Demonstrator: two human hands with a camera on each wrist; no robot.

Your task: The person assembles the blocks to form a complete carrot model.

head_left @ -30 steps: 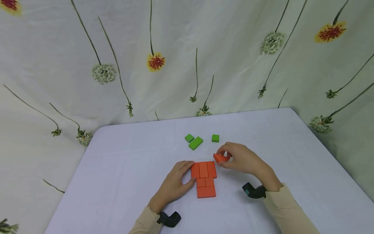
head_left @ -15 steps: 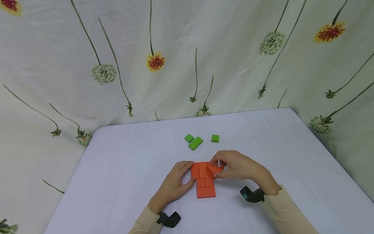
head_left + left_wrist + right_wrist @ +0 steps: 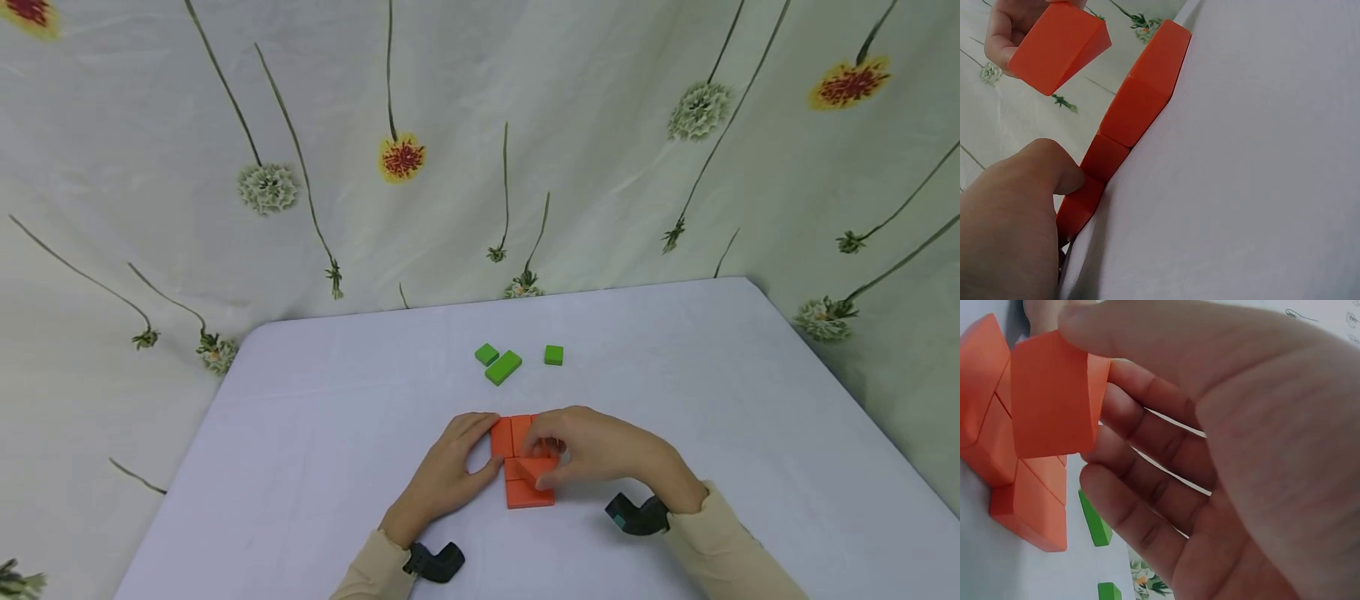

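Observation:
Several flat orange blocks (image 3: 528,493) lie fitted together on the white table (image 3: 337,392). My left hand (image 3: 486,447) rests at their left side, index at the far corner and thumb (image 3: 1054,172) pressing the near blocks. My right hand (image 3: 542,457) pinches another orange block (image 3: 534,469) between thumb and fingers, tilted just above the middle of the group. In the left wrist view that held block (image 3: 1057,50) hangs clear above the row of blocks (image 3: 1138,103). From the right wrist the held block (image 3: 1054,397) is seen over the laid blocks (image 3: 1025,503), in the right hand (image 3: 1100,369).
Three green blocks (image 3: 487,354) (image 3: 503,367) (image 3: 553,355) lie loose farther back on the table; two show in the right wrist view (image 3: 1094,520). A flowered cloth (image 3: 480,150) hangs behind the table. Black wrist mounts (image 3: 637,517) sit on both forearms.
My right hand has carried the orange block left and toward me, from beside the group's right corner to above its middle. The left hand has stayed put.

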